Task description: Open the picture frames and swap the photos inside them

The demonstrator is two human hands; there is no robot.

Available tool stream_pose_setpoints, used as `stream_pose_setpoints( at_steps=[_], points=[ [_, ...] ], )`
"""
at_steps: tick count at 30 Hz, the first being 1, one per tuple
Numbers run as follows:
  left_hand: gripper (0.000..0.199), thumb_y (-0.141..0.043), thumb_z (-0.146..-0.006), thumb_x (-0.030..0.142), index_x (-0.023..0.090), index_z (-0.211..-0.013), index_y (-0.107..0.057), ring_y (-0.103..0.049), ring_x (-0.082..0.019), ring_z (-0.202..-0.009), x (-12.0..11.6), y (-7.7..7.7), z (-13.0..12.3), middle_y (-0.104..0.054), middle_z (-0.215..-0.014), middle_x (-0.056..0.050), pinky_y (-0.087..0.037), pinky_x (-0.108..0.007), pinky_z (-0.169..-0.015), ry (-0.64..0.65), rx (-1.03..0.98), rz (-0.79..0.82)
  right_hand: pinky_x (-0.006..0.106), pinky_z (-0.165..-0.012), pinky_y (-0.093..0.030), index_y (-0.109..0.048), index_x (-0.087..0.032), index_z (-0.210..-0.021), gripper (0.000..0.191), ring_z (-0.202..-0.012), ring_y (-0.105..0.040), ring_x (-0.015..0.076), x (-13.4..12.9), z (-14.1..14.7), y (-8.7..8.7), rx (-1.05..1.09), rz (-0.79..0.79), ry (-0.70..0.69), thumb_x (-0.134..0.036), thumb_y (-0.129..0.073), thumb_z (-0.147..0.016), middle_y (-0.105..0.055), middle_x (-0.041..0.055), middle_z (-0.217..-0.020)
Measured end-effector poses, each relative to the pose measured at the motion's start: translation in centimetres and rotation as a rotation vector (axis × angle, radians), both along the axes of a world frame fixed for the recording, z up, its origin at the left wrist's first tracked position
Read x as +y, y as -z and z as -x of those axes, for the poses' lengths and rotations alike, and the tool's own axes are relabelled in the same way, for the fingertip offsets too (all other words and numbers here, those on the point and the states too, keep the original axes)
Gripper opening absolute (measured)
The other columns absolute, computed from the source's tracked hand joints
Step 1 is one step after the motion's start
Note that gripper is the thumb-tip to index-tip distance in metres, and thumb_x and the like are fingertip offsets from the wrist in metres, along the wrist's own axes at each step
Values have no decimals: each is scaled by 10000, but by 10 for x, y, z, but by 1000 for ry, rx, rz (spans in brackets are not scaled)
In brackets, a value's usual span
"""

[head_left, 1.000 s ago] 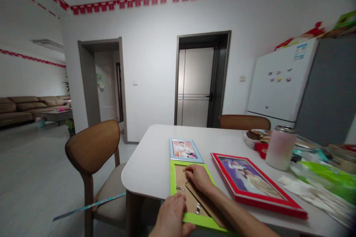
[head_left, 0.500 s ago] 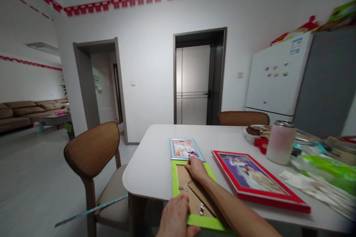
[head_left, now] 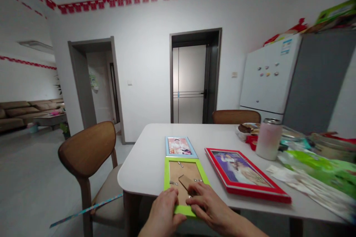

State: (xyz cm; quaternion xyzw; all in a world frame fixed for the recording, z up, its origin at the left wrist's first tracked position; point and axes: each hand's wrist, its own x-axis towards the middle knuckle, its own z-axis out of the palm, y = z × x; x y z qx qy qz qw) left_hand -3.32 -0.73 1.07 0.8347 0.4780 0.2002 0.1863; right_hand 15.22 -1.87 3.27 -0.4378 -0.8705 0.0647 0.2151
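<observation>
A lime green frame [head_left: 167,173] lies back side up at the table's near edge, its brown backing board [head_left: 178,171] showing with small metal clips and a stand flap [head_left: 184,183]. My left hand [head_left: 166,207] grips the frame's lower left corner, thumb at the near edge. My right hand [head_left: 204,202] has its fingers bent over the lower right part of the backing, by the flap and a metal clip; its fingertips are partly hidden. Touching the green frame's far side is a light blue frame [head_left: 180,146] with a photo. A larger red frame [head_left: 244,177] with a photo lies to the right.
On the white table [head_left: 144,155], a pink and white bottle [head_left: 269,139], green packaging [head_left: 311,166] and white cloth [head_left: 300,181] stand or lie at the right. Wooden chairs are at the left [head_left: 89,148] and far side [head_left: 236,116].
My right hand has moved from the green frame's far edge back to its near right part, uncovering the upper backing and clips. The view has shifted slightly right.
</observation>
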Motion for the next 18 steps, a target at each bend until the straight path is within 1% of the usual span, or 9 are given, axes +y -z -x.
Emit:
stream_pose_setpoints(
  at_steps=[4,6,7,8,10,13,15,16,18],
  points=[
    [548,-581,-627,289,204,-1146,-428,-436,-165,-1064,4,1,1,-506,-1152,-29,-309,-240,-915,8,51,-6,323,-801,-342,-640,-255,-766,172,-877,-462,185,-2,-6,2,16,-2,-70,-266,-477,-714,-556,31,-904],
    [563,-602,-608,300,194,-1136,-438,-410,-186,-1100,7,2,-4,-482,-1190,-50,-264,-291,-960,-8,93,-15,341,-861,-329,-620,-260,-896,237,-956,-455,203,-1,-12,9,88,13,-79,-303,-504,-694,-552,47,-999],
    [570,-622,-587,309,189,-1118,-454,-384,-205,-1127,8,3,-9,-460,-1216,-62,-229,-333,-982,1,119,-16,349,-894,-316,-593,-256,-978,306,-1008,-441,211,0,-15,14,155,26,-43,-323,-504,-693,-537,62,-1062],
    [574,-642,-564,309,184,-1098,-471,-347,-227,-1158,10,4,-14,-431,-1245,-72,-190,-375,-999,19,144,-16,355,-925,-298,-560,-244,-1046,367,-1057,-421,217,3,-19,19,243,38,22,-341,-495,-698,-515,79,-1120],
    [601,-667,-528,270,170,-1090,-479,-276,-256,-1200,13,6,-27,-375,-1289,-88,-139,-424,-1011,62,182,-4,363,-954,-285,-521,-215,-1107,432,-1113,-393,223,8,-27,29,463,56,211,-375,-468,-710,-476,101,-1188],
    [671,-637,-532,167,127,-1164,-414,-290,-251,-1194,14,5,-40,-378,-1282,-119,-172,-390,-1014,76,161,-3,369,-889,-368,-529,-196,-1088,462,-1060,-455,235,13,-35,36,851,110,445,-423,-462,-692,-500,110,-1170],
    [665,-607,-544,143,117,-1175,-398,-338,-243,-1165,12,-1,-43,-411,-1255,-122,-217,-362,-1002,70,87,-51,353,-842,-408,-531,-192,-1077,493,-1023,-490,237,11,-35,33,1128,171,510,-445,-500,-656,-532,105,-1139],
    [634,-588,-557,143,127,-1165,-408,-354,-238,-1153,11,-5,-43,-425,-1244,-113,-237,-352,-994,69,36,-91,347,-826,-420,-535,-190,-1068,506,-1012,-501,238,9,-32,30,1266,211,513,-459,-516,-640,-553,99,-1115],
    [536,-527,-619,151,157,-1145,-426,-387,-213,-1128,7,-12,-45,-468,-1204,-88,-253,-338,-987,77,-81,-181,347,-792,-438,-545,-185,-1044,518,-986,-522,238,4,-21,24,1522,319,437,-501,-515,-635,-593,85,-1058]
  ],
)
